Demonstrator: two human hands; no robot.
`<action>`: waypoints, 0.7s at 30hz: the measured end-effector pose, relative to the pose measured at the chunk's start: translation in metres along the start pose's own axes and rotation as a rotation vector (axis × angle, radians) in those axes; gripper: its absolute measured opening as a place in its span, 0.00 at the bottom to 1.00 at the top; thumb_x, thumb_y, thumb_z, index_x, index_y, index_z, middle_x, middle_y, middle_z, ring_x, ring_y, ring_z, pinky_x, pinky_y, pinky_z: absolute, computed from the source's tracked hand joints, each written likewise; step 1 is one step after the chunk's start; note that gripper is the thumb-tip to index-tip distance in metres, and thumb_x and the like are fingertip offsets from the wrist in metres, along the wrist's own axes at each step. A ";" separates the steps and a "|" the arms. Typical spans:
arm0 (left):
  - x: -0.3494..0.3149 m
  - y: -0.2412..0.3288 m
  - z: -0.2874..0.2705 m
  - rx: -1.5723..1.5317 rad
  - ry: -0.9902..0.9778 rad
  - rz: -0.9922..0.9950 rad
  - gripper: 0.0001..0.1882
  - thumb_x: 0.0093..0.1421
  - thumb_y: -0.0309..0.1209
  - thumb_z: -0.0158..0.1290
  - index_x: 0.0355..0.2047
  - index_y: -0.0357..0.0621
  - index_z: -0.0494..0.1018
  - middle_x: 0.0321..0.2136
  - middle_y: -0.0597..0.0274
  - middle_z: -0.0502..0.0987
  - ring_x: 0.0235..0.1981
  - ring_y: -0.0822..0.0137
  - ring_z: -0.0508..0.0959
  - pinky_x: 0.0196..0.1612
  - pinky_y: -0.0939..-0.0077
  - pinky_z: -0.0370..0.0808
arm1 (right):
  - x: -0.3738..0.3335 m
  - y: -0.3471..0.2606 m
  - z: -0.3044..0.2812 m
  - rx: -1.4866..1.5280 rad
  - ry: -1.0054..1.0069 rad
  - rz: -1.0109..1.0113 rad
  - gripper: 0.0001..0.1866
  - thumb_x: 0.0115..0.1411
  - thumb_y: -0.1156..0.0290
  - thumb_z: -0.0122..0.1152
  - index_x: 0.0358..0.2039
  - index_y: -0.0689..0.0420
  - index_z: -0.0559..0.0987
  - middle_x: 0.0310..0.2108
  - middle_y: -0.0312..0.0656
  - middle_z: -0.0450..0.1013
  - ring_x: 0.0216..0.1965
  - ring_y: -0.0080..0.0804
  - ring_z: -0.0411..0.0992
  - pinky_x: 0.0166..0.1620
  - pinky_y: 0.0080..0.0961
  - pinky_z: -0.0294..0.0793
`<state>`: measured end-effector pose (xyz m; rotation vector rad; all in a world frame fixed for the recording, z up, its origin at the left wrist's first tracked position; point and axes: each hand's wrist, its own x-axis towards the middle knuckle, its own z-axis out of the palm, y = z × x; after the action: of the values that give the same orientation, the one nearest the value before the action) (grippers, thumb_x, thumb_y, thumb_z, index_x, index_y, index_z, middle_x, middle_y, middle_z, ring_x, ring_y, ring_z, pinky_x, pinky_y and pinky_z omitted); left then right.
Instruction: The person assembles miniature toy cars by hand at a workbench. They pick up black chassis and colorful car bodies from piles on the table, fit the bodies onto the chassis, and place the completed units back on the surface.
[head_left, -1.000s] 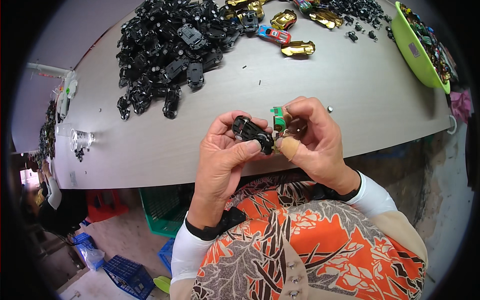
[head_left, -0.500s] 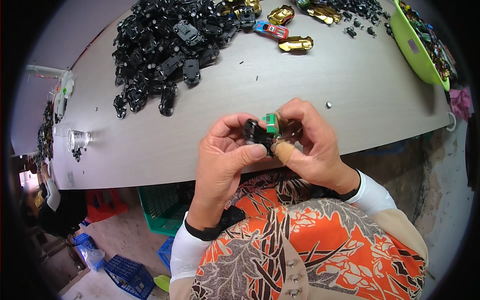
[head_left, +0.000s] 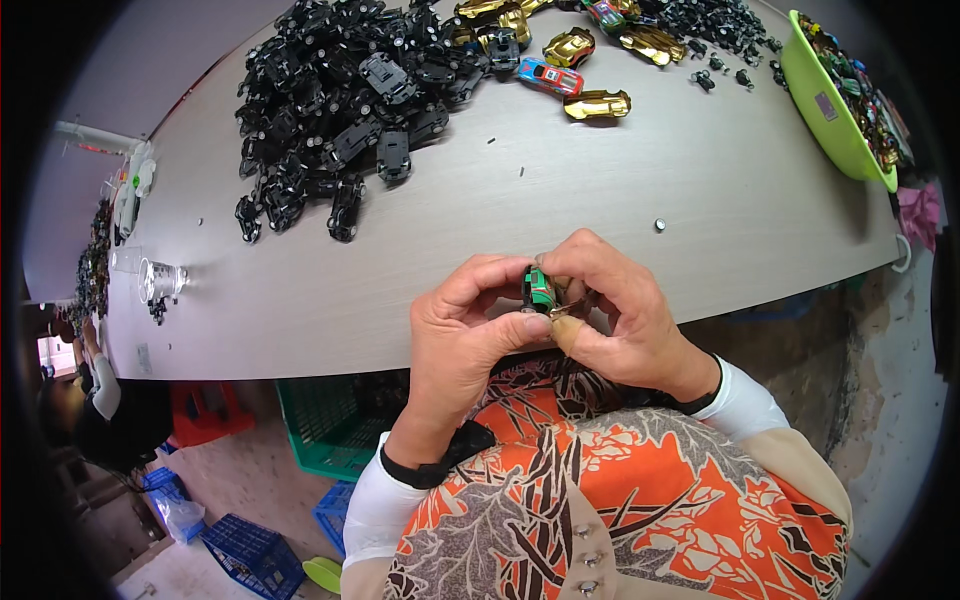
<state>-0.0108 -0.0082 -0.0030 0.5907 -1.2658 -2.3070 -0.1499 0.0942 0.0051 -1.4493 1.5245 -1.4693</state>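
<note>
"Near the front edge of the table (head_left: 430, 220), where were the hands, and what did they hold?"

"The left hand (head_left: 455, 325) had its thumb and fingers drawn in narrow on a black toy-car base (head_left: 527, 290); the right hand (head_left: 630, 310) pinched a green car body (head_left: 543, 286) against it; the two parts stood on edge, side by side, between the fingertips."

"Why by the tips?"

"Probably because the parts were so small; a hold from opposite sides would have steadied both; something shiny sat in the curl of the right fingers, though I could not tell what."

"And the things around?"

"A heap of black bases (head_left: 340, 110) lay ahead to the left, seemingly for the left hand to reach; gold car bodies (head_left: 598, 105) and a blue-and-red car (head_left: 550, 77) lay to its right; a lime-green basin (head_left: 812, 85) stood far right, perhaps to keep its mixed colourful pieces from scattering; a small round piece (head_left: 660, 225) lay just beyond the right hand."
</note>
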 end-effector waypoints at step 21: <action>-0.010 -0.008 0.012 0.760 0.013 0.547 0.15 0.54 0.18 0.52 0.44 0.33 0.73 0.40 0.47 0.77 0.39 0.61 0.79 0.41 0.76 0.75 | -0.009 0.003 0.000 -0.062 0.128 -0.059 0.14 0.46 0.84 0.61 0.36 0.62 0.75 0.28 0.40 0.67 0.26 0.27 0.67 0.27 0.19 0.66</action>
<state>-0.0108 0.0087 -0.0027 0.4057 -2.0003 -1.3453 -0.1489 0.1021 0.0002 -1.4722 1.6296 -1.5890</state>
